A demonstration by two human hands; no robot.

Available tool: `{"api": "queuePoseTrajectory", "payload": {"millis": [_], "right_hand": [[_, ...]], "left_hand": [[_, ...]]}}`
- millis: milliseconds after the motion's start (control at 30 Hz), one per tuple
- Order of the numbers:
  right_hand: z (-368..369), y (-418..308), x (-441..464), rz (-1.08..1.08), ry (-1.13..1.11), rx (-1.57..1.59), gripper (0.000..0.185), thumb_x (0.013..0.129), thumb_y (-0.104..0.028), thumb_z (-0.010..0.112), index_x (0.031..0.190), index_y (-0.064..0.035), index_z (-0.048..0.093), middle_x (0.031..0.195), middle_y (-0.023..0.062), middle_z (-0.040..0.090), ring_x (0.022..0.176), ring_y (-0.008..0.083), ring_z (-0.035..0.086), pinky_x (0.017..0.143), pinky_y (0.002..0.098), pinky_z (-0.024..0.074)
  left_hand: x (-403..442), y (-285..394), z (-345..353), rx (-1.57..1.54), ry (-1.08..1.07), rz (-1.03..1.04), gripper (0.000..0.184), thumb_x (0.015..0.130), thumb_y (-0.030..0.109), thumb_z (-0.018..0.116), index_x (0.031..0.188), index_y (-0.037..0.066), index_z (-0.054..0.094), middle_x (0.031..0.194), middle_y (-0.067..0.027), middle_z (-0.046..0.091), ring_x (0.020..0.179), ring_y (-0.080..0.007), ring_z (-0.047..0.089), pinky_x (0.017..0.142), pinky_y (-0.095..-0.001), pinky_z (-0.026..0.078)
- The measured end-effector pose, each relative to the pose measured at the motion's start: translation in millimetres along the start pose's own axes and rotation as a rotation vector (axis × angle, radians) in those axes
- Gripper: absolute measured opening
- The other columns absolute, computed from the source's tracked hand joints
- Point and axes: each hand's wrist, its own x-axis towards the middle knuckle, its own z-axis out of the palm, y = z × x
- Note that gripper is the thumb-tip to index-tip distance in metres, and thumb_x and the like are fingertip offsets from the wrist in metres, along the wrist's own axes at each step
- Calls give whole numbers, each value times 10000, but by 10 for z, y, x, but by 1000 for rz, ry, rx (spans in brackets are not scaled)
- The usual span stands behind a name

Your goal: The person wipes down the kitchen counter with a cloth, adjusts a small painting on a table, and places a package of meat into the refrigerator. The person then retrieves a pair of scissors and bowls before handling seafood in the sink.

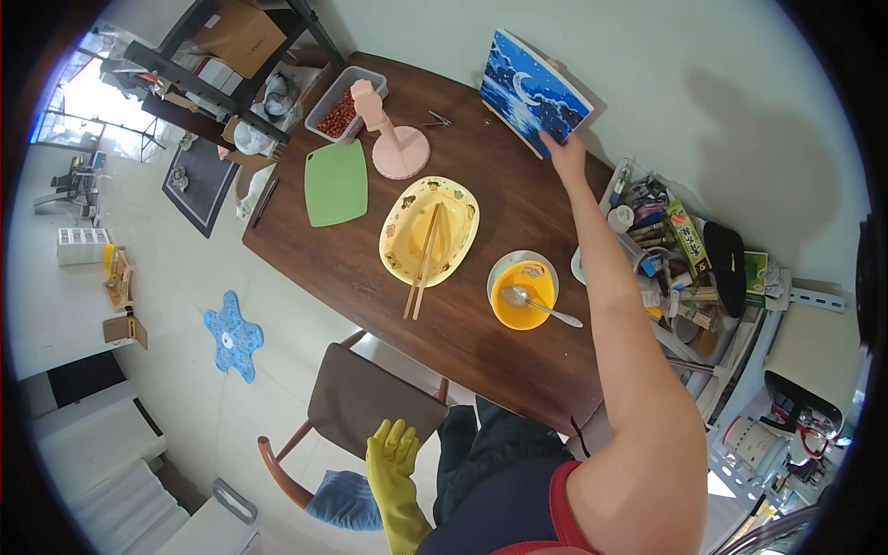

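My right hand [566, 159], bare, grips the lower right corner of a blue painting [532, 88] with a white crescent moon. The painting leans at the back of the table near the wall. My left hand [394, 467], in a yellow rubber glove, is low beside the chair, palm up with fingers extended and nothing in it. On the table, a yellow patterned dish [400, 231] carries a pair of chopsticks [425, 259]. Nearer my right arm, an orange bowl [523, 314] has a metal spoon [546, 308] in it and overlaps a pale bowl or plate [495, 276].
A green cutting board [336, 185], a pink stand [400, 153] and a plastic tub [319, 109] of reddish nuts or beans occupy the table's left. A crowded bin [661, 250] adjoins its right end. A chair [361, 398] stands at the front edge.
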Motion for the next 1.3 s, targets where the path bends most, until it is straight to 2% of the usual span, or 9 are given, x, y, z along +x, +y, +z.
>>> {"api": "queuePoseTrajectory", "payload": {"millis": [100, 233, 400, 467, 533, 767, 1000, 1200, 1300], "right_hand": [[94, 68, 2, 87, -73, 154, 410, 808, -283, 711, 1102, -10, 624, 1006, 86, 672, 924, 165, 612, 821, 292, 448], [-60, 34, 24, 146, -182, 186, 350, 807, -271, 714, 1054, -31, 649, 992, 70, 668, 924, 153, 605, 800, 292, 453], [-405, 123, -93, 545, -436, 467, 367, 795, -282, 729, 1080, -69, 642, 1013, 18, 647, 932, 175, 613, 809, 311, 464], [-478, 142, -158, 618, -429, 452, 348, 805, -202, 718, 1106, -63, 613, 1046, 32, 635, 958, 181, 606, 831, 332, 472], [-490, 182, -223, 629, -387, 724, 313, 811, -110, 696, 1104, -44, 609, 1061, 49, 637, 974, 182, 602, 849, 334, 472], [-548, 166, -201, 555, -362, 830, 306, 795, -28, 679, 1092, -31, 606, 1065, 60, 641, 981, 178, 603, 883, 321, 454], [-497, 38, -418, 329, -476, 565, 446, 713, 13, 715, 1138, -41, 592, 1097, 29, 629, 1022, 162, 559, 934, 301, 412], [-372, -54, -572, 79, -411, 462, 440, 704, 18, 678, 1130, -13, 572, 1069, 80, 637, 998, 192, 579, 929, 315, 422], [-390, -100, -589, 119, -488, 358, 440, 726, 22, 652, 1154, 0, 553, 1133, 73, 615, 1053, 151, 543, 947, 296, 405]], "left_hand": [[26, 10, 1, 12, -8, 12, 582, 977, 453, 368, 1367, 21, 351, 1353, -182, 437, 1202, -317, 481, 1030, -404, 384], [44, 33, 30, 9, 10, -10, 575, 982, 447, 358, 1367, 21, 349, 1356, -183, 435, 1203, -317, 480, 1034, -409, 381], [47, 34, 12, 8, -24, 4, 579, 981, 451, 353, 1370, 21, 345, 1359, -188, 430, 1209, -322, 474, 1040, -413, 373], [66, 39, 12, 18, -23, -3, 583, 980, 454, 356, 1371, 21, 344, 1360, -188, 428, 1212, -323, 471, 1042, -413, 370], [83, 47, 28, 28, -23, -8, 588, 978, 457, 359, 1372, 21, 343, 1361, -189, 426, 1214, -323, 468, 1043, -412, 368], [89, 54, 40, 21, -33, -5, 594, 972, 463, 376, 1372, 24, 347, 1361, -185, 427, 1211, -317, 470, 1037, -407, 372], [92, 61, 154, 43, -42, -17, 581, 972, 452, 389, 1364, 25, 360, 1339, -174, 450, 1172, -298, 498, 1007, -399, 403], [59, 149, 325, 95, -47, 2, 593, 967, 462, 396, 1364, 23, 361, 1347, -183, 430, 1170, -305, 493, 980, -390, 426], [54, 182, 425, 146, -36, 1, 610, 960, 474, 405, 1364, 19, 360, 1354, -188, 417, 1178, -311, 484, 979, -390, 427]]}}
